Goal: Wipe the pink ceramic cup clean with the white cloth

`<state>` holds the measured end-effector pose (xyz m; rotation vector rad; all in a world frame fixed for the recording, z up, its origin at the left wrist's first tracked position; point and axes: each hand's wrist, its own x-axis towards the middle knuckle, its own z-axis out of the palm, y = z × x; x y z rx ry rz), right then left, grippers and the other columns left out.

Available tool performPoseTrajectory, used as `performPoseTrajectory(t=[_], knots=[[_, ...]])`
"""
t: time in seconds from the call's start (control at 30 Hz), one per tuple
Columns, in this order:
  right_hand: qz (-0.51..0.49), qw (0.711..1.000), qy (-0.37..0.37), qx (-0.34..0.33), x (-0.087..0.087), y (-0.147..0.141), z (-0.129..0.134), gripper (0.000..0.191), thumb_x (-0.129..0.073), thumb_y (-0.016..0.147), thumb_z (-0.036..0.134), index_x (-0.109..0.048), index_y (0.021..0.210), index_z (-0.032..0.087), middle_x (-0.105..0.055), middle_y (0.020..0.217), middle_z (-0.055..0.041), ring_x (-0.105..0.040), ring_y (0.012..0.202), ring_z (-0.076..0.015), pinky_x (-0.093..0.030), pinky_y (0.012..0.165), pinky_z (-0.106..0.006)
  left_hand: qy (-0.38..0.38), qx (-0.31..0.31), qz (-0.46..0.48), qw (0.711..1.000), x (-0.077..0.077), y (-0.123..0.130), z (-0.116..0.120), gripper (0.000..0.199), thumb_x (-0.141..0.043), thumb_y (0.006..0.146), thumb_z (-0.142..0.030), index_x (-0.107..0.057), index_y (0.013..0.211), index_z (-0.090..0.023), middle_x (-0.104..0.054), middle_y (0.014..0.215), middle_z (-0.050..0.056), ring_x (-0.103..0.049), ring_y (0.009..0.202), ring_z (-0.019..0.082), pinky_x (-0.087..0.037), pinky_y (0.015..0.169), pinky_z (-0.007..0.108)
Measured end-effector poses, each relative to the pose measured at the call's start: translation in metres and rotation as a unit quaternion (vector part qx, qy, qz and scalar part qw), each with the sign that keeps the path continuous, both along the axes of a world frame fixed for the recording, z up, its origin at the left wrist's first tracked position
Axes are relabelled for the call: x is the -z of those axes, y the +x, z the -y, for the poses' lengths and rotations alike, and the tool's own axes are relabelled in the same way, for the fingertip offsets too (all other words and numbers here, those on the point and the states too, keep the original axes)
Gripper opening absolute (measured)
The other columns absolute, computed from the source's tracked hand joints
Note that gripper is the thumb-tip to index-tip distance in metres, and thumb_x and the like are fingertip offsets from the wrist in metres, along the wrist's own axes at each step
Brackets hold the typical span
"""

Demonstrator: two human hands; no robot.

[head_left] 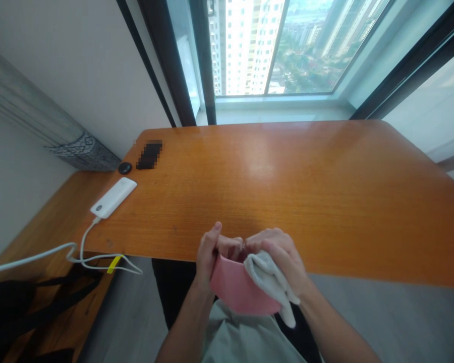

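Just off the near edge of the table, my left hand grips the rim of a pink bowl, which is tilted towards me. My right hand is shut around a crumpled white cloth and presses it into the bowl's opening. The fingers of both hands meet over the rim. The inside of the bowl is mostly hidden by my hands and the cloth.
An orange wooden table stretches ahead to a tall window. A white power bank with a white cable lies at its left, near a small black disc and a pixelated dark object. A black bag sits low at left.
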<state>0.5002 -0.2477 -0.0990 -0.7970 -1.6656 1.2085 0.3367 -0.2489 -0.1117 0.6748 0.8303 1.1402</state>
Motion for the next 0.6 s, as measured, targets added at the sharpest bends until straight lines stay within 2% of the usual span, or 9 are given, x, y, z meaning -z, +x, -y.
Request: performPoseTrajectory(t=[0.07, 0.13, 0.17, 0.23, 0.33, 0.4, 0.47, 0.53, 0.6], knots=[[0.019, 1.000, 0.008, -0.006, -0.008, 0.007, -0.001, 0.058, -0.034, 0.116, 0.045, -0.027, 0.062, 0.027, -0.034, 0.055, 0.0030, -0.036, 0.049, -0.0130, -0.034, 0.054, -0.033, 0.066, 0.051, -0.072, 0.994, -0.004, -0.009, -0.001, 0.082, -0.052, 0.106, -0.071, -0.032, 0.043, -0.022, -0.035, 0.045, -0.001, -0.035, 0.052, 0.013, -0.042, 0.063, 0.035], [0.082, 0.994, 0.070, 0.003, -0.017, 0.011, -0.001, 0.055, -0.040, 0.116, 0.034, -0.032, 0.062, 0.025, -0.038, 0.056, 0.0034, -0.037, 0.051, -0.0121, -0.031, 0.057, -0.034, 0.124, 0.076, -0.156, 0.977, -0.011, -0.015, 0.002, 0.076, -0.050, 0.110, -0.066, -0.040, 0.049, -0.022, -0.042, 0.053, 0.001, -0.040, 0.059, 0.015, -0.043, 0.068, 0.035], [0.118, 0.987, 0.110, 0.014, -0.021, 0.012, -0.001, 0.053, -0.041, 0.115, 0.029, -0.034, 0.063, 0.024, -0.040, 0.056, 0.0036, -0.038, 0.051, -0.0117, -0.031, 0.059, -0.034, 0.146, 0.066, -0.202, 0.966, -0.015, -0.014, 0.004, 0.072, -0.050, 0.111, -0.062, -0.042, 0.052, -0.022, -0.045, 0.057, 0.001, -0.041, 0.061, 0.015, -0.043, 0.070, 0.035], [0.186, 0.968, 0.163, 0.044, -0.028, 0.008, 0.002, 0.049, -0.044, 0.113, 0.023, -0.040, 0.064, 0.023, -0.047, 0.056, 0.0033, -0.041, 0.051, -0.0112, -0.031, 0.061, -0.035, 0.166, 0.005, -0.285, 0.944, -0.019, -0.009, 0.010, 0.067, -0.051, 0.113, -0.055, -0.043, 0.055, -0.022, -0.048, 0.059, 0.001, -0.043, 0.061, 0.016, -0.044, 0.070, 0.035], [0.268, 0.945, 0.161, 0.096, -0.031, -0.004, 0.010, 0.048, -0.047, 0.114, 0.024, -0.049, 0.066, 0.022, -0.059, 0.059, 0.0014, -0.050, 0.055, -0.0120, -0.034, 0.065, -0.035, 0.176, -0.086, -0.359, 0.913, -0.021, 0.007, 0.019, 0.065, -0.044, 0.117, -0.049, -0.052, 0.058, -0.023, -0.057, 0.059, 0.002, -0.049, 0.059, 0.018, -0.048, 0.071, 0.035], [0.290, 0.936, 0.150, 0.131, -0.032, -0.012, 0.017, 0.045, -0.045, 0.115, 0.024, -0.054, 0.071, 0.022, -0.066, 0.067, -0.0015, -0.058, 0.064, -0.0148, -0.037, 0.071, -0.036, 0.214, -0.111, -0.393, 0.887, -0.022, 0.016, 0.023, 0.063, -0.038, 0.118, -0.047, -0.063, 0.066, -0.022, -0.067, 0.065, 0.006, -0.058, 0.064, 0.020, -0.051, 0.074, 0.037], [0.270, 0.932, 0.160, 0.178, -0.033, -0.019, 0.024, 0.042, -0.041, 0.114, 0.022, -0.055, 0.075, 0.022, -0.068, 0.074, -0.0041, -0.060, 0.072, -0.0177, -0.039, 0.077, -0.038, 0.252, -0.119, -0.419, 0.864, -0.026, 0.021, 0.024, 0.062, -0.036, 0.119, -0.045, -0.069, 0.072, -0.021, -0.073, 0.071, 0.008, -0.063, 0.068, 0.021, -0.052, 0.079, 0.038], [0.224, 0.936, 0.171, 0.213, -0.032, -0.020, 0.026, 0.041, -0.037, 0.113, 0.019, -0.050, 0.074, 0.023, -0.064, 0.072, -0.0032, -0.055, 0.069, -0.0173, -0.038, 0.076, -0.039, 0.246, -0.111, -0.407, 0.873, -0.030, 0.020, 0.023, 0.066, -0.035, 0.119, -0.048, -0.064, 0.066, -0.021, -0.071, 0.068, 0.007, -0.063, 0.067, 0.019, -0.051, 0.079, 0.038], [0.173, 0.953, 0.168, 0.183, -0.031, -0.017, 0.022, 0.043, -0.036, 0.113, 0.019, -0.044, 0.071, 0.023, -0.056, 0.066, 0.0003, -0.047, 0.062, -0.0150, -0.035, 0.072, -0.038, 0.188, -0.084, -0.358, 0.911, -0.032, 0.014, 0.017, 0.073, -0.035, 0.118, -0.058, -0.051, 0.056, -0.022, -0.062, 0.058, 0.004, -0.056, 0.061, 0.018, -0.050, 0.076, 0.037]])
